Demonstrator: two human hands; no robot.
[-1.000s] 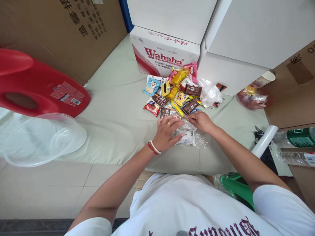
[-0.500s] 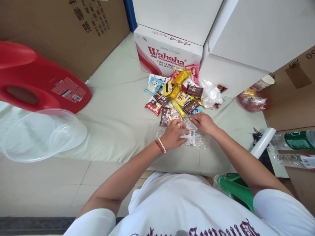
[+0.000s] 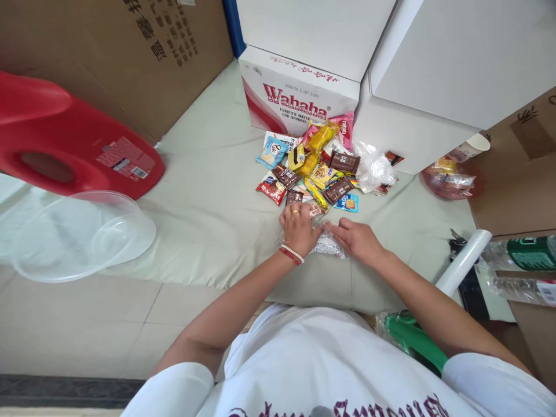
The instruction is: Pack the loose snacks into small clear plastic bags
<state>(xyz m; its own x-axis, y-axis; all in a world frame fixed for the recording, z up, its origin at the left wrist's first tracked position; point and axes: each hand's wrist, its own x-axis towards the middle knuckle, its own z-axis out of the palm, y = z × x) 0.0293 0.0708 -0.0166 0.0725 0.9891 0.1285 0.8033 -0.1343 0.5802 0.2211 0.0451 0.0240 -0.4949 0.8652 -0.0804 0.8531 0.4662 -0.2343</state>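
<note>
A white printed packet [image 3: 329, 244] in clear plastic lies flat on the pale green cloth [image 3: 208, 231], close to the cloth's front edge. My left hand [image 3: 299, 230] grips the clear plastic at the packet's left side, its fingers bent and its thumb pointing right. From the right, my right hand [image 3: 358, 240] pinches the plastic along the upper edge. The two hands almost meet, and they hide much of the bag. Just beyond them is a heap of wrapped snacks, with a brown sachet [image 3: 339, 190], a yellow packet [image 3: 322, 175] and a blue packet [image 3: 347, 202].
Behind the snacks stands a white Wahaba-style water carton [image 3: 299, 95], next to a crumpled clear bag [image 3: 374, 168]. At left are a red jug [image 3: 82, 139] and a clear plastic basin [image 3: 130, 231]. Rightward lie a white roll [image 3: 464, 263], plastic bottles [image 3: 525, 255] and a reddish bowl [image 3: 473, 185].
My left hand has shifted slightly left and its fingers have bent. My right hand has come down toward the packet, uncovering the blue packet. The clear plastic now spreads less widely.
</note>
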